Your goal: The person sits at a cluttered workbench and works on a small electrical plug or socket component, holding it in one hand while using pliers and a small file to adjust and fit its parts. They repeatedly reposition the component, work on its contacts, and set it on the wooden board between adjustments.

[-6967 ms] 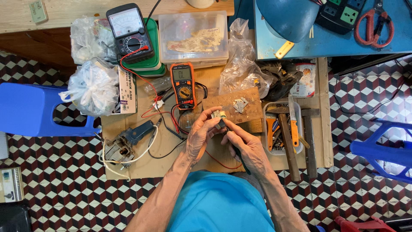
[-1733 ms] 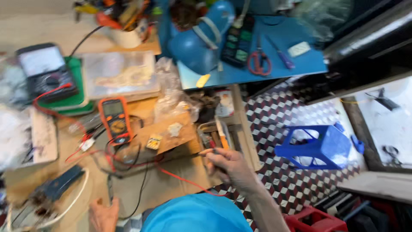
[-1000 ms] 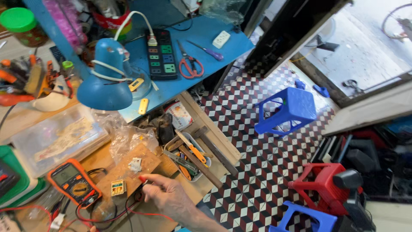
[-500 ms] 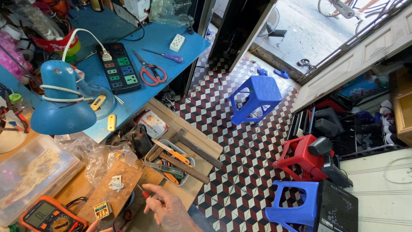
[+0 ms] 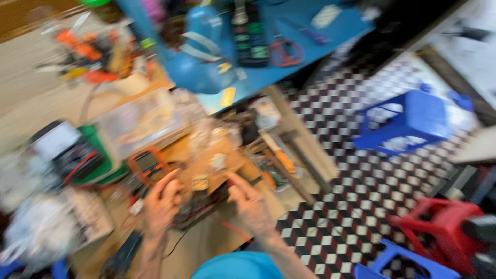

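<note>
The cluttered wooden workbench (image 5: 206, 248) fills the left half of the blurred view; at three o'clock from it lies a black-and-white checkered tile floor (image 5: 356, 206) with a blue plastic stool (image 5: 408, 124). A blue domed desk lamp (image 5: 201, 67) sits at twelve o'clock. The left hand (image 5: 161, 204), fingers curled, rests just at six o'clock of an orange handheld multimeter (image 5: 147, 164). The right hand (image 5: 250, 204), loosely closed, seems to pinch a thin red probe lead (image 5: 227, 230); its exact grip is blurred. Between the hands lies a small yellow component (image 5: 200, 182) on a brown board.
</note>
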### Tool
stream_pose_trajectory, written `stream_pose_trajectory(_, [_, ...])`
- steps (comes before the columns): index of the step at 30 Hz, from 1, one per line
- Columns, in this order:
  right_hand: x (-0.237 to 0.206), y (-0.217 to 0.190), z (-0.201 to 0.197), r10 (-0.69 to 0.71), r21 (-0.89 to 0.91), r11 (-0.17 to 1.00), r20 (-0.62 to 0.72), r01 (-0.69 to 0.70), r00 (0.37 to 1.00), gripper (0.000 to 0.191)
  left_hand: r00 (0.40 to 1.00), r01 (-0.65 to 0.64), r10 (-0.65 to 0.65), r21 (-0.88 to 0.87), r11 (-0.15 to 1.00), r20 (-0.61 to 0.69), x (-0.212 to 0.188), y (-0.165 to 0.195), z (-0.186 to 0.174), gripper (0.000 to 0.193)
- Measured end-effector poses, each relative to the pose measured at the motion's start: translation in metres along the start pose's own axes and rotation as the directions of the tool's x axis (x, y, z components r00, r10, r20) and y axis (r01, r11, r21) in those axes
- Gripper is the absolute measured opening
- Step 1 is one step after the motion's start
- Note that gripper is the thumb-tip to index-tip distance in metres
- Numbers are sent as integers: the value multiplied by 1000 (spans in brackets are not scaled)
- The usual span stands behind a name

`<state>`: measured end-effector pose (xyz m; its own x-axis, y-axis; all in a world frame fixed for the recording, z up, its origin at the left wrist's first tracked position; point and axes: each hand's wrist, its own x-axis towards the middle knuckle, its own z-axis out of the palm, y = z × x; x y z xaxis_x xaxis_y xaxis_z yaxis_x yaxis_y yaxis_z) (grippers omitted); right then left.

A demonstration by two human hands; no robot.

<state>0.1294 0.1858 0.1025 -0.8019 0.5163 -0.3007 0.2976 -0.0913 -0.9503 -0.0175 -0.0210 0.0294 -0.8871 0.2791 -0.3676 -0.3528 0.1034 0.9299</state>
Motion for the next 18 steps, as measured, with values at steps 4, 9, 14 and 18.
stream_pose_trajectory(4, [30,-5,21,175,210,958,103,-193,979,47,954,-281,298,229,932,-43,-3,20,-2,31])
stream_pose_trajectory(9, [45,-24,47,221,115,954,352,-276,910,49,998,62,-60,-103,993,18,-25,43,-13,34])
stream_pose_trajectory(14, [44,-32,62,303,28,933,476,-358,826,53,964,260,-225,-326,909,142,-46,50,-1,35])
stream_pose_trajectory(18, [42,-34,64,340,20,916,490,-401,803,49,967,254,-228,-342,904,116,-48,60,1,35])
